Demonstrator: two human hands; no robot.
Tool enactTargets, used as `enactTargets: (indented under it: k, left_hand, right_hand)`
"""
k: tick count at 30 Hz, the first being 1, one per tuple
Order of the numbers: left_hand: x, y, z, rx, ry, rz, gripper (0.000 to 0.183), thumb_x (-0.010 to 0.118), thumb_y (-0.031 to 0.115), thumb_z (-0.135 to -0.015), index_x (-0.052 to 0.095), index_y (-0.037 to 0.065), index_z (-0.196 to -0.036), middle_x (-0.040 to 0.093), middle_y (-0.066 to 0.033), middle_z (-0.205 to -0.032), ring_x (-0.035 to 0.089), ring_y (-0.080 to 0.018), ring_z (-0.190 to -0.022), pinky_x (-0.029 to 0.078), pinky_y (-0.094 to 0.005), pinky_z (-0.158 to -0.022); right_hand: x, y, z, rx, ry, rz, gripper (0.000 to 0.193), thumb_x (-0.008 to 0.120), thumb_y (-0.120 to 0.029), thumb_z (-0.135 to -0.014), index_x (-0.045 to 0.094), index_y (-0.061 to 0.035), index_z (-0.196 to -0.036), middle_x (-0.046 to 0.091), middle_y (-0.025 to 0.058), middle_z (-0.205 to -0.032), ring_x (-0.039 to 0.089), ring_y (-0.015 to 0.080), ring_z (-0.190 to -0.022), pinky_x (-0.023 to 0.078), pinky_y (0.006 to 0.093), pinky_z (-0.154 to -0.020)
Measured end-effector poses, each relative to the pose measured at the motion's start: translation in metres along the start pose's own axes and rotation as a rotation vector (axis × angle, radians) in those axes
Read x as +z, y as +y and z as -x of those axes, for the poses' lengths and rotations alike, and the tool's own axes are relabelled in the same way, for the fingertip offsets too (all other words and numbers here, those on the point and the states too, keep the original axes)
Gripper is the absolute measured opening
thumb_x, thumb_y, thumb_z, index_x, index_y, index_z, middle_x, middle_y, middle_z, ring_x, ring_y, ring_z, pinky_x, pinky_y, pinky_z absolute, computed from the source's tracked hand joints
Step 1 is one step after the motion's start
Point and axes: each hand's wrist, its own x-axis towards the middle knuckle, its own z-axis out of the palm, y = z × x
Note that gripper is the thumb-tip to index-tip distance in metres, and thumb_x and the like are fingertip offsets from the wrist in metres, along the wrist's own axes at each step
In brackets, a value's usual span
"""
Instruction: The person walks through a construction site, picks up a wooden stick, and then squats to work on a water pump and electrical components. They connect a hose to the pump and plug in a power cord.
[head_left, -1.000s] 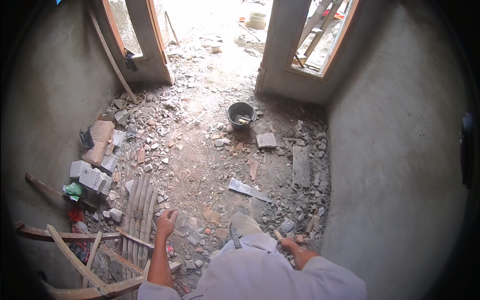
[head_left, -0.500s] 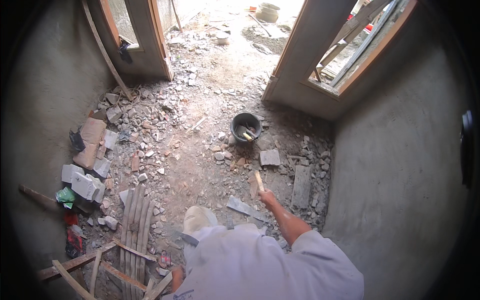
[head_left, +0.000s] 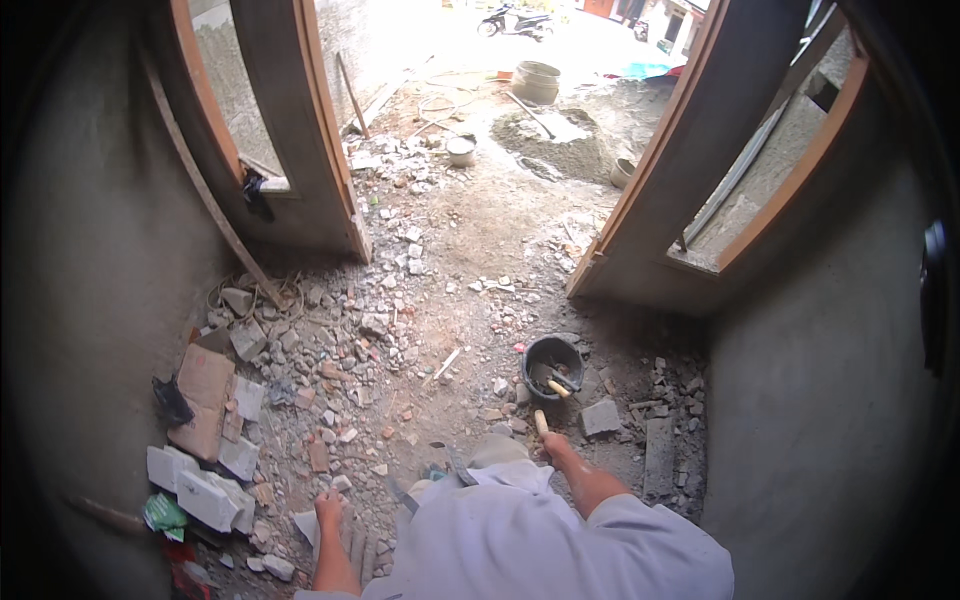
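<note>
My right hand [head_left: 552, 449] is closed round the pale wooden handle [head_left: 541, 422] of a tool; the tool's other end is hidden. Just ahead of it stands a dark bucket [head_left: 527, 372] on the rubble floor. Inside the bucket lies a tool with a wooden handle [head_left: 558, 388]. A grey block [head_left: 600, 417] sits right of the bucket. My left hand [head_left: 328, 505] hangs low with its fingers loosely bent and nothing visible in them. Below and beside it are several wooden poles [head_left: 358, 540], partly covered by my arm and shirt.
Broken rubble [head_left: 390, 330] covers the floor. White blocks [head_left: 208, 498] and a brown paper sack [head_left: 203, 390] line the left wall. A doorway between wooden frames [head_left: 625, 190] opens outside, where a pale tub [head_left: 536, 83] and a sand heap [head_left: 560, 140] stand. A plank [head_left: 659, 455] lies at right.
The view has tilted up, showing more of the outdoors. My left hand has come forward into fuller view. The handle in my right hand now appears closer to the bucket.
</note>
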Motion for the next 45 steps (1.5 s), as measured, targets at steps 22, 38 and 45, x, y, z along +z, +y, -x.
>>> enactTargets:
  k: [22,38,45]
  left_hand:
    - [0.323,0.411,-0.312,0.018,-0.366,-0.331,0.012,0.051,0.006,-0.083,0.058,-0.003,-0.080,0.061,-0.0102,-0.070,0.061,-0.0169,-0.059,0.050,-0.0272,-0.048]
    - [0.499,0.575,-0.505,-0.311,-0.429,-0.481,0.014,0.054,0.018,-0.084,0.056,0.004,-0.085,0.059,-0.0089,-0.068,0.056,-0.0190,-0.053,0.040,-0.0335,-0.041]
    - [0.682,0.818,-0.635,0.170,-0.422,-0.444,0.018,0.053,0.015,-0.084,0.057,-0.001,-0.089,0.059,-0.0071,-0.067,0.056,-0.0149,-0.052,0.042,-0.0272,-0.045]
  right_hand:
    - [0.116,-0.385,-0.236,-0.219,-0.003,0.808,0.039,0.062,-0.027,-0.075,0.061,0.0013,-0.102,0.061,0.0098,-0.078,0.057,0.0183,-0.066,0.045,0.0332,-0.058]
    - [0.151,-0.652,-0.389,-0.058,0.242,0.335,0.030,0.058,-0.029,-0.077,0.060,-0.0076,-0.099,0.059,0.0095,-0.080,0.056,0.0217,-0.067,0.040,0.0496,-0.059]
    - [0.163,-0.772,-0.401,0.300,0.361,-0.119,0.031,0.058,-0.029,-0.074,0.061,-0.0026,-0.089,0.057,0.0117,-0.069,0.053,0.0217,-0.056,0.043,0.0417,-0.052]
